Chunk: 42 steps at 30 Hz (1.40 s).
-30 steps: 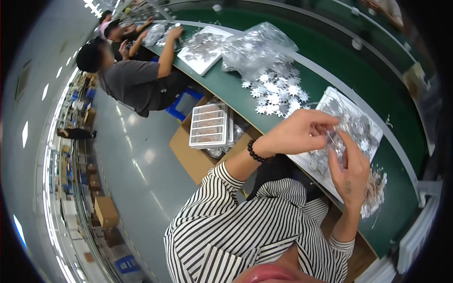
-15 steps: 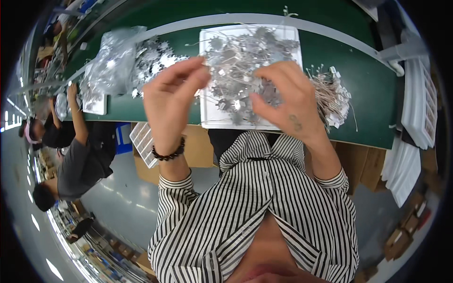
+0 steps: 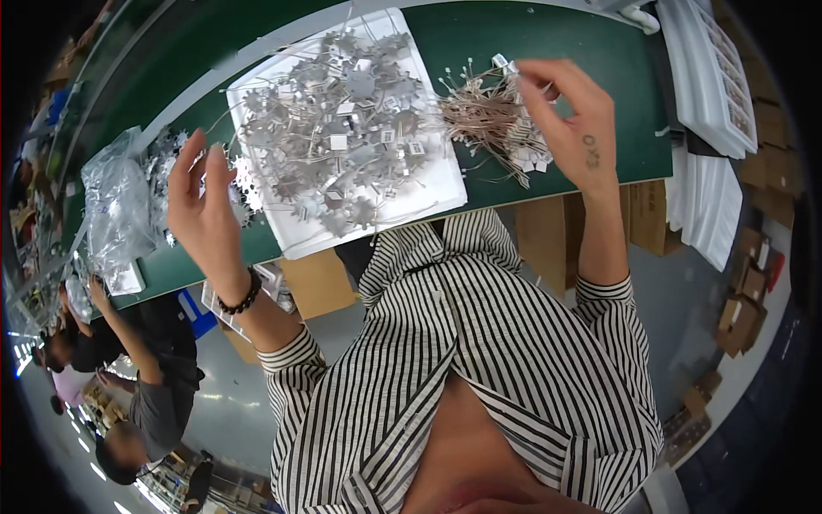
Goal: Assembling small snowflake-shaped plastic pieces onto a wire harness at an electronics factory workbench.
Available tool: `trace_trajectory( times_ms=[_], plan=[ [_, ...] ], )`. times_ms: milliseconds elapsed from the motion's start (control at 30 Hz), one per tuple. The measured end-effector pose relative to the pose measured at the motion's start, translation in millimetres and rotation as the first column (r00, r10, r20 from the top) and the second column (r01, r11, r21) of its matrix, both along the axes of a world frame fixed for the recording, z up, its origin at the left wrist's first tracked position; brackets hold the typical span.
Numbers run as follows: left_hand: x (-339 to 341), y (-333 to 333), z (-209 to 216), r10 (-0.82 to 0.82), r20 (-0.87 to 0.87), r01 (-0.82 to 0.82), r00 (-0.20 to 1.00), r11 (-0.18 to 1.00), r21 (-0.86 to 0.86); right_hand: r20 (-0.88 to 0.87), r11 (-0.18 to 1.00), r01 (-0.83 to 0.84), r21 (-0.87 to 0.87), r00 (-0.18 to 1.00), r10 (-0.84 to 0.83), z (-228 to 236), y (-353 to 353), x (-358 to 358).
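Note:
A white tray (image 3: 278, 227) on the green table bears a heap of silver, gear-shaped metal plates with thin wires and small white tags (image 3: 338, 142). My left hand (image 3: 205, 214), a dark bead bracelet on its wrist, hovers beside loose silver plates (image 3: 248, 182) left of the tray. Its thumb and forefinger are apart, and I see nothing between them. To the right of the tray lies a bundle of brownish wire leads (image 3: 484, 116) with white ends. Over that bundle's far right end, my right hand (image 3: 574, 124) pinches a white-ended wire lead (image 3: 511, 68) between thumb and forefinger.
A clear plastic bag (image 3: 120, 201) rests at the table's left. Stacked white plastic trays (image 3: 706, 86) stand past the right end. Cardboard boxes (image 3: 552, 244) sit under the table. A co-worker in a dark grey shirt (image 3: 163, 420) reaches to the table at the left.
My hands have moved apart from over the tray: the left to the loose plates, the right to the wire bundle, where it now pinches. The whole view has turned, tilting the tray.

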<state>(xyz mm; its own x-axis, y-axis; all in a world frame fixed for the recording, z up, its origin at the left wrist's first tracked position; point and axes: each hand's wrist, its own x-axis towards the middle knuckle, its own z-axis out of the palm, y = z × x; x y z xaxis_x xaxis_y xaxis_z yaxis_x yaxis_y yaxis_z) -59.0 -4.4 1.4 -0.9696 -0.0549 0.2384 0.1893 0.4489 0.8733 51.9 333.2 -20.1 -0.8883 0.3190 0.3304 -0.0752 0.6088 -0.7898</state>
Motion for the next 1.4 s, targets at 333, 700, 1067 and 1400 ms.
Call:
trace_trajectory(
  times_ms=[333,700,1067,1400],
  plan=[
    [33,-89,-37,0.300,-0.001,-0.290,0.954,0.924,-0.248,0.046,0.850,-0.300,0.432,0.949,0.312,-25,-8,-17],
    [-26,-87,-65,0.189,-0.075,-0.195,0.979,0.769,-0.609,0.069,0.991,0.124,-0.045,0.990,-0.121,12,-9,-16],
    [-61,-99,-78,0.137,-0.144,-0.198,0.980,0.731,-0.653,-0.361,0.907,-0.042,-0.419,0.924,-0.124,16,-7,-47],
    [1,-35,-17,0.039,0.117,-0.097,0.992,0.827,0.553,-0.239,0.959,-0.115,-0.258,0.970,0.052,55,-91,-42]
  ],
)
